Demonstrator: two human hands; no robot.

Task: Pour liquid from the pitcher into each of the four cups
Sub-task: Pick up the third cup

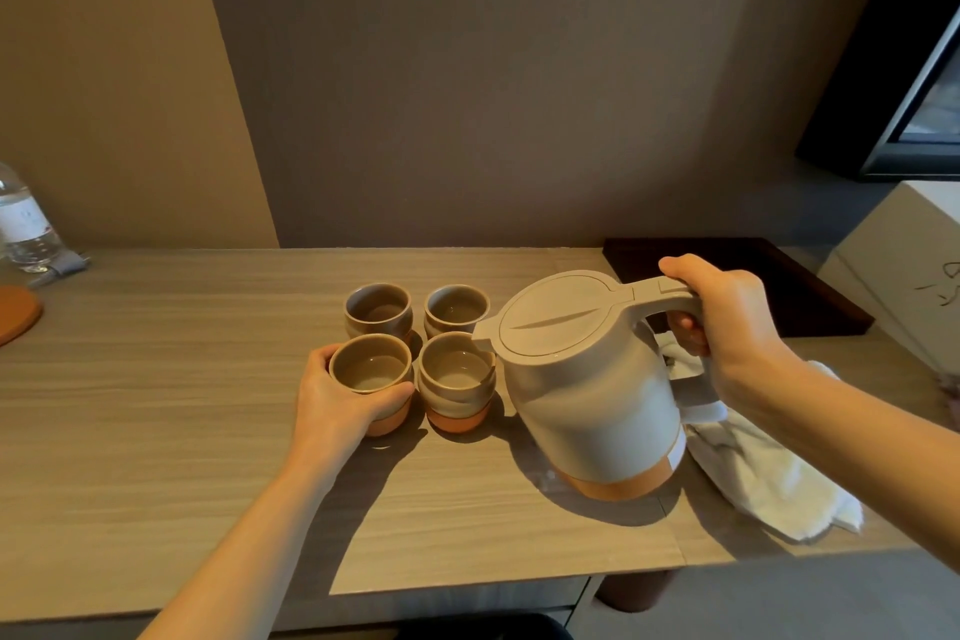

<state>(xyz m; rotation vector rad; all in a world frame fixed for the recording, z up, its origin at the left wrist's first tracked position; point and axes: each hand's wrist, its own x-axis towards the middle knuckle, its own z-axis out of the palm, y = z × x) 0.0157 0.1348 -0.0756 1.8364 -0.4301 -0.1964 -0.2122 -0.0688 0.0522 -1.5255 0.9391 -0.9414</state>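
Four beige cups with orange bases stand in a square on the wooden table (156,431): far left cup (378,311), far right cup (457,308), near left cup (370,365), near right cup (456,374). My left hand (337,400) wraps around the near left cup. A beige lidded pitcher (587,400) with an orange base is lifted and tilted left, its spout over the rim of the near right cup. My right hand (727,327) grips the pitcher's handle. Liquid shows in the near cups; no stream is visible.
A white cloth (769,478) lies crumpled right of the pitcher. A dark tray (779,276) sits at the back right, a white box (904,265) beside it. A water bottle (23,224) and an orange coaster (15,312) are at the far left.
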